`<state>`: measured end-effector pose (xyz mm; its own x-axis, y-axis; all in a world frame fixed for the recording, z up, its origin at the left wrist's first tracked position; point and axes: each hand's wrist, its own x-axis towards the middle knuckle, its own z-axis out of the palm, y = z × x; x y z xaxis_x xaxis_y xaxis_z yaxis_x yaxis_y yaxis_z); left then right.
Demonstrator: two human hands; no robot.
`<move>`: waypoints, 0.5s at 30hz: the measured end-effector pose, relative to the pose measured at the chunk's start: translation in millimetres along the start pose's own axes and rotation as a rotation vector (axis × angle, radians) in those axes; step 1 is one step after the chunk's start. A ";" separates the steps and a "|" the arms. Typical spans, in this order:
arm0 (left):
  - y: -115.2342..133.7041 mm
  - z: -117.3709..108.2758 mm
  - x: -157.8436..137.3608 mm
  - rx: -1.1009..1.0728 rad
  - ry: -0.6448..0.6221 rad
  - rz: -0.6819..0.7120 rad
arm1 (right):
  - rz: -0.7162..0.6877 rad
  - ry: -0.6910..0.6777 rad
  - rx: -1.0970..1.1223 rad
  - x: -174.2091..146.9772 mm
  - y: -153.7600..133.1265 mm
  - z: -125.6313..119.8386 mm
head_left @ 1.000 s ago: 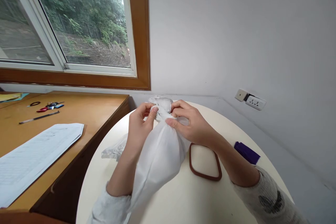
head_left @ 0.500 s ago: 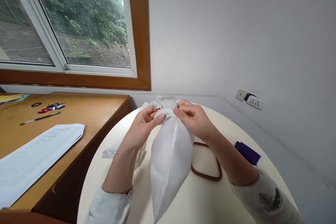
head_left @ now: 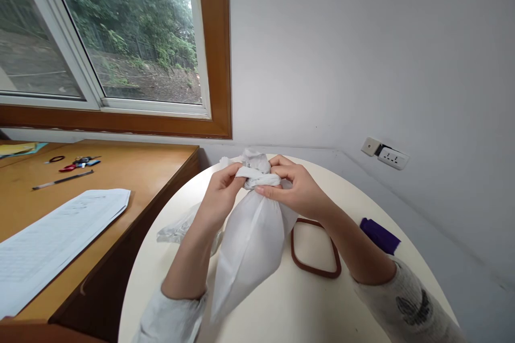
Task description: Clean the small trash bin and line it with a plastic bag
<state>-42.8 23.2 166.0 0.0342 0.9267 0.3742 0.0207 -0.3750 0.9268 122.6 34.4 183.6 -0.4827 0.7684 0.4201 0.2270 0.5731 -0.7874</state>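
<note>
A thin white cloth (head_left: 251, 241) is bunched at its top, with a thick twisted band wrapped around the gathered part. Its lower part hangs toward me as a pointed fold. My left hand (head_left: 221, 190) is closed on the left end of the band, thumb against fingers. On the other side my right hand (head_left: 295, 185) pinches the band's right end, its thumb lying across the front just under the twist. A loose tuft of the cloth sticks up above both hands. The fingertips behind the cloth are partly hidden.
The round cream table (head_left: 322, 311) carries a brown rounded-square frame (head_left: 316, 271), a folded purple cloth (head_left: 380, 236) and a crumpled clear plastic wrapper (head_left: 177, 228). At left, a wooden desk (head_left: 148, 171) holds papers (head_left: 60, 241), a pen (head_left: 62, 180) and keys (head_left: 82, 162).
The twisted band now shows plainly between my hands. My right thumb has moved down and left over it, and the hanging part of the cloth has swung left.
</note>
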 end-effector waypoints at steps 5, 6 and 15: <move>0.3 -0.2 0.6 -0.327 -0.017 -0.101 | -0.022 0.014 -0.060 0.3 3.3 -0.9; -0.3 0.2 1.0 -0.366 -0.001 -0.120 | -0.029 0.007 -0.053 0.6 4.2 -1.4; -4.4 5.6 2.5 -0.527 -0.001 -0.178 | -0.021 0.049 0.102 2.7 12.2 -5.9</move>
<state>-37.2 27.1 162.7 0.0770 0.9744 0.2111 -0.4766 -0.1500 0.8662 129.0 45.1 177.8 -0.4438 0.7710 0.4567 0.1291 0.5593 -0.8188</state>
